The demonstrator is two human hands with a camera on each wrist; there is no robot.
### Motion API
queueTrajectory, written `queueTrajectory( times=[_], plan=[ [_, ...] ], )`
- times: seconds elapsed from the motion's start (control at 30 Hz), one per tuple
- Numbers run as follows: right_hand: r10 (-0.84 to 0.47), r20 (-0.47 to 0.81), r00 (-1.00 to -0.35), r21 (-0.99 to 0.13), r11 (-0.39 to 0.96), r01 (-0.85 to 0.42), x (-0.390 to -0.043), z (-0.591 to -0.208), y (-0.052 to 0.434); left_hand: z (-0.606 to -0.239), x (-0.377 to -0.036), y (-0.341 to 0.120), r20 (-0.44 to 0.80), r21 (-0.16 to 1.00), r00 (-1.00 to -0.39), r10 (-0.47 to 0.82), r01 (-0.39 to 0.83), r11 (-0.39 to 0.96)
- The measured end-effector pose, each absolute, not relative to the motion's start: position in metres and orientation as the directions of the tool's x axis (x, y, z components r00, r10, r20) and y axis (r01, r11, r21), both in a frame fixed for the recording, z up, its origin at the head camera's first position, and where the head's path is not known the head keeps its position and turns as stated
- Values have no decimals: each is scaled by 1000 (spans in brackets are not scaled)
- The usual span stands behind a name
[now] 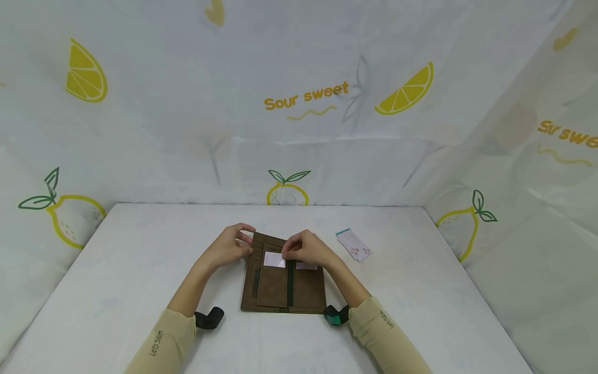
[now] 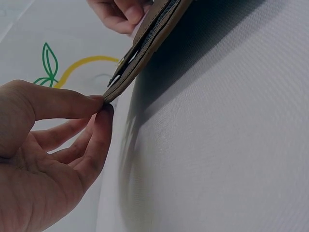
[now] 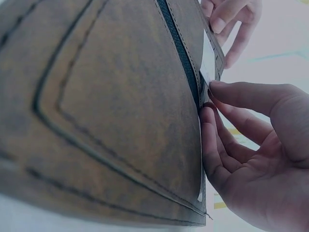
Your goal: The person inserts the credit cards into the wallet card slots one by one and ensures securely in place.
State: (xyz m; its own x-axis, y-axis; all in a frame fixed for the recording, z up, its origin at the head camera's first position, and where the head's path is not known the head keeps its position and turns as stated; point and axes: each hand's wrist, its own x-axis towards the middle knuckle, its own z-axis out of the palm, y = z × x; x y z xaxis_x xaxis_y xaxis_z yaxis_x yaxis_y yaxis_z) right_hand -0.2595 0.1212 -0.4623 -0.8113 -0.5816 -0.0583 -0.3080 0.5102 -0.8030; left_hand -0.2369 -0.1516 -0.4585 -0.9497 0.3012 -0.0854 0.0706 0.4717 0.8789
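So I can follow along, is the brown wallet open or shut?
Open: the wallet shows its inner card slots and a pale card in the head view.

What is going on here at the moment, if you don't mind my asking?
A person is working at an open brown wallet on the white table. The left hand pinches the wallet's far left edge, while the right hand pinches a white card at the left inner panel. Another pale card shows at the right inner panel, and loose printed cards lie off to the right.
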Motion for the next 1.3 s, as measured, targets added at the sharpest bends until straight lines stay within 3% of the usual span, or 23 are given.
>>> queueTrajectory(
  times=[0.47,1.3],
  plan=[
    [-647,-72,-759,-793,498,-349,-257,-459,120,-460,-237,-152,-79,880,-949,305,78,468],
    [-679,-45,-732,-793,470,-388,-261,-463,124,-460,-237,-152,-84,879,-948,308,75,470]
  ],
)
